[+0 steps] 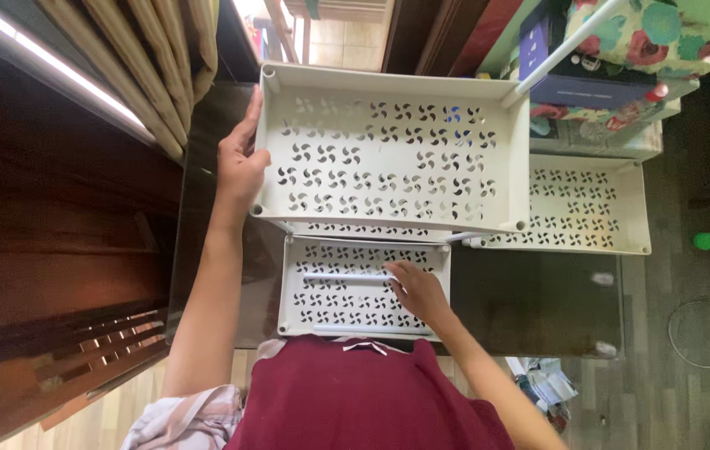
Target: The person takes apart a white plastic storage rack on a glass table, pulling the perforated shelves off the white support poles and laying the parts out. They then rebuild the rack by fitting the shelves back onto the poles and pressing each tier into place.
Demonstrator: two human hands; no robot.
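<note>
Dark glass tabletop (pixel 538 300) carries white perforated trays. Left hand (pixel 240 162) grips the upper tray (pixel 392 146) by one edge; right hand (pixel 418 292) rests unclenched on a pole (pixel 346 276) in the lower tray (pixel 363 287). One-sided hold could tip it.

The upper white tray (pixel 392 150) is a rectangular plastic shelf with pinwheel-shaped cutouts across its floor and round sockets at its corners. It is held level, its short edge gripped by the left hand (pixel 240 162). The lower white tray (pixel 338 308), same pattern, lies flat just below it, under the right hand (pixel 418 292). A thin white rod (pixel 346 277) lies across it at the right fingertips.
</note>
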